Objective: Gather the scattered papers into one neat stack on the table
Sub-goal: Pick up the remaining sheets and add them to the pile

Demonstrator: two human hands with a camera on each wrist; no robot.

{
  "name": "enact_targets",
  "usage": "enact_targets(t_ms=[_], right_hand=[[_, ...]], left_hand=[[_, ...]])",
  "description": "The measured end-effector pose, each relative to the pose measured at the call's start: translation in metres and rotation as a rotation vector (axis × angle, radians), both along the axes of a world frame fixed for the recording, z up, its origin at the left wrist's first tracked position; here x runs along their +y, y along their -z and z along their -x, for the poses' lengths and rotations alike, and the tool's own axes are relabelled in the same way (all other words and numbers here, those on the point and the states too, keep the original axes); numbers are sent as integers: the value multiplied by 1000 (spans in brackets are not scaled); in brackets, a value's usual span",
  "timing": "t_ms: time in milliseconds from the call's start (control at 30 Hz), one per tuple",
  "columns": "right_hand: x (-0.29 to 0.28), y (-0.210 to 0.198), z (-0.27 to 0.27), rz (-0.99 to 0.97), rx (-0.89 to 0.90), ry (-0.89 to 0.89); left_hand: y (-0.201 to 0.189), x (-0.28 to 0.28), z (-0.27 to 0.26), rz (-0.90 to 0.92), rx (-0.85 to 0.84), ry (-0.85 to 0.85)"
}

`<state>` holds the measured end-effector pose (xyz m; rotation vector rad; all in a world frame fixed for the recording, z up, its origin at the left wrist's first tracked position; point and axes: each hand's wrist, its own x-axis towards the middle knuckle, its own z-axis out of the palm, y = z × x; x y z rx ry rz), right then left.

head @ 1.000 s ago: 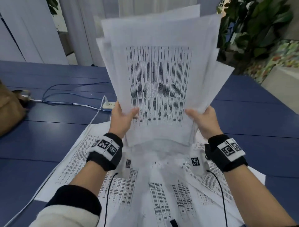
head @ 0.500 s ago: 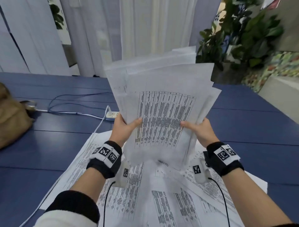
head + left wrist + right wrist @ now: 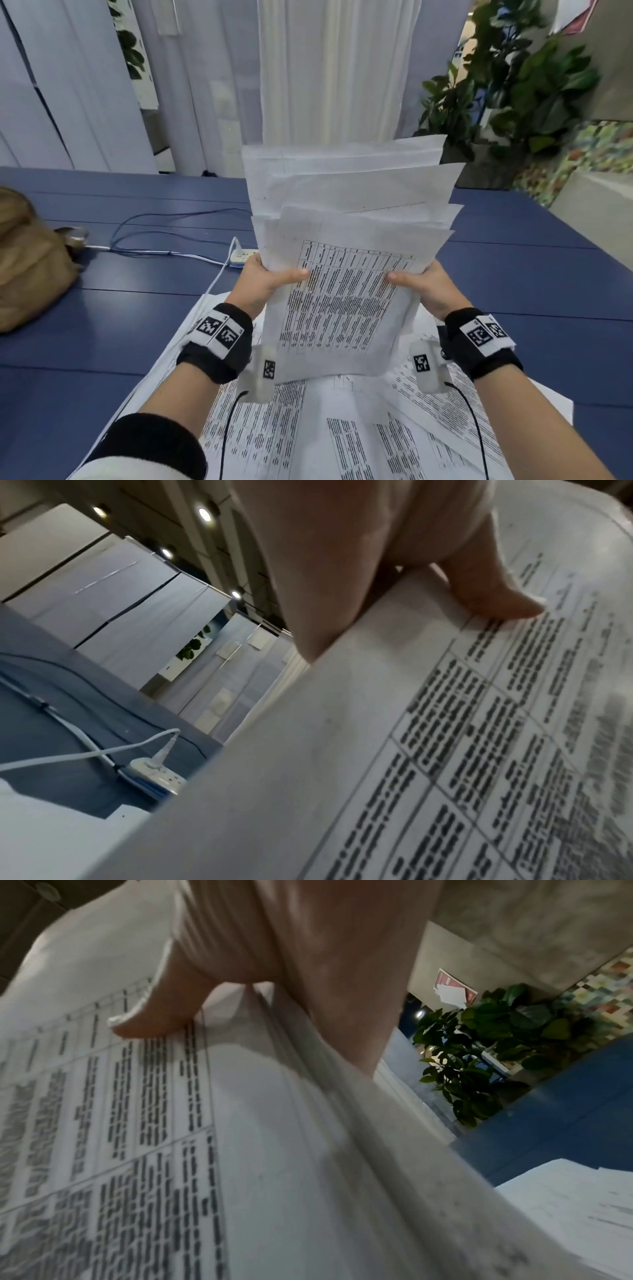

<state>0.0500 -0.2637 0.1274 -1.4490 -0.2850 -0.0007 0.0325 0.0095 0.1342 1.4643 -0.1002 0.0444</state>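
Note:
An uneven bundle of printed papers (image 3: 346, 267) stands tilted above the blue table (image 3: 102, 329), top edges fanned apart. My left hand (image 3: 267, 281) grips its left edge, thumb on the front sheet. My right hand (image 3: 423, 286) grips the right edge the same way. In the left wrist view the thumb (image 3: 493, 599) presses on the printed table of the bundle (image 3: 411, 750). In the right wrist view the thumb (image 3: 161, 1015) lies on the front sheet of the bundle (image 3: 240, 1150), with several sheet edges showing beside the palm. More printed sheets (image 3: 308, 431) lie spread on the table under my forearms.
A white power strip (image 3: 243, 256) with white and blue cables (image 3: 164, 253) lies behind my left hand. A brown bag (image 3: 30, 260) sits at the table's left. A potted plant (image 3: 507, 89) stands beyond the table's far right corner, curtains behind.
Both hands have lowered the bundle and tipped its top away from me. The sheets have slid down, so the hands hold them higher on their sides.

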Motion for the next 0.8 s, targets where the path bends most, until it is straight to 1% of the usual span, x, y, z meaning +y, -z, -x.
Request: enact_targets(t_ms=[67,167,267,333,400,467,500,600,667,733,800], right_hand=[[2,-1,-1,-12,11,-42],[3,-1,1,-6,30,-61],[7,-6,4,28,-4,3],[12,-18,5,5,-59,93],[14,-34,3,-64,-129,176],[13,-43,-2,-113,-157,236],[13,-43,-4,-93,-154,256],[22,-22,-8,53,-61,291],[28,-2,-10,94,13,282],[30,4,-10,92,44,290],[31,0,-10,81,29,296]], left_hand=[[-1,2,2,33,8,36],[-2,3,2,45,0,83],[-6,6,3,69,-26,83],[-18,7,0,67,-70,42],[-33,10,-8,70,-126,-19],[-43,13,-15,89,-164,-78],[-42,13,-17,92,-167,-103],[-28,6,-13,60,-124,-199],[-19,0,-9,97,-111,-284],[-21,-3,-7,146,-146,-338],[-27,-3,-7,160,-226,-334]])
